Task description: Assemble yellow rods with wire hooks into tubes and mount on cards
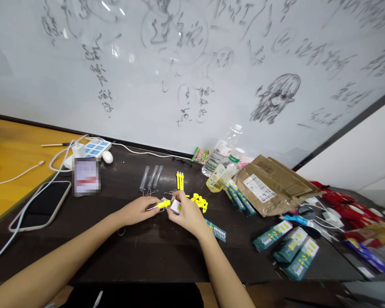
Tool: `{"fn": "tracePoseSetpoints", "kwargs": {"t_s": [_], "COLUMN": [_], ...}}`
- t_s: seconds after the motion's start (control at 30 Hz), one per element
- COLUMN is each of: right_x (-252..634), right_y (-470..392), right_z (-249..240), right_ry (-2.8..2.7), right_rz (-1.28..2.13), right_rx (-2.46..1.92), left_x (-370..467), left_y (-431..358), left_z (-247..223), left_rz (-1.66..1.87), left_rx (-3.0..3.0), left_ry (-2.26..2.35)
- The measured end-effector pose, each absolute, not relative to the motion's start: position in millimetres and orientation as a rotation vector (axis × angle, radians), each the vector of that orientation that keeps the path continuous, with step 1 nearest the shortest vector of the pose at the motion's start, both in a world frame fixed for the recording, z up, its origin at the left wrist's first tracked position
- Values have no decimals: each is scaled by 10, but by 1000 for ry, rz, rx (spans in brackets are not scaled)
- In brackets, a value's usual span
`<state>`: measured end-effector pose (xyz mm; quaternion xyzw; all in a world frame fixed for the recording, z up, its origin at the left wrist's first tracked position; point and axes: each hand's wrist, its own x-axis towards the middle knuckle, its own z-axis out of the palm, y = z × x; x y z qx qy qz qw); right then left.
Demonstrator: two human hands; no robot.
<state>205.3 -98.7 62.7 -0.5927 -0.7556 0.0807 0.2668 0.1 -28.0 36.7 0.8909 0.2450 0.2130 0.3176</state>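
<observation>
My left hand [140, 210] is closed, fingers and thumb pinching a slim yellow stick-like piece [163, 204] whose thicker end points right. My right hand [186, 214] grips a small white box [176, 207] with a yellow patch, just beside that piece. Whether the two touch, I cannot tell. Behind my hands lie several yellow sticks with pale tips [180, 180] and clear tubes [153, 176]. Thin bent wire hooks [151, 192] rest between the tubes and my left hand. Right of my right hand is a pile of small yellow ring-shaped pieces [199, 202]; a teal box [217, 231] is partly hidden by my forearm.
More teal boxes [297, 250] lie at right, near a brown cardboard parcel [266, 184] and plastic bottles [216, 156]. At left are a phone [43, 205], a power strip [96, 148], cables and a white mouse-like object [107, 157]. A whiteboard [131, 94] stands behind.
</observation>
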Motion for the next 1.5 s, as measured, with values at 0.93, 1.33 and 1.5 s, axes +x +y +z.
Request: {"fn": "tracePoseSetpoints", "kwargs": {"t_s": [0.93, 1.33, 1.5], "right_x": [1979, 1953, 1964], "right_y": [-962, -968, -968], "right_z": [458, 456, 468], "right_ry": [-2256, -2340, -2312], "right_rz": [257, 184, 195], "right_rx": [-1580, -1515, -1537], "left_x": [13, 69, 127], "left_y": [-353, -386, -451], "left_z": [375, 281, 325], "left_rz": [490, 534, 503], "left_rx": [2590, 2639, 2799], "left_ry": [730, 717, 732]}}
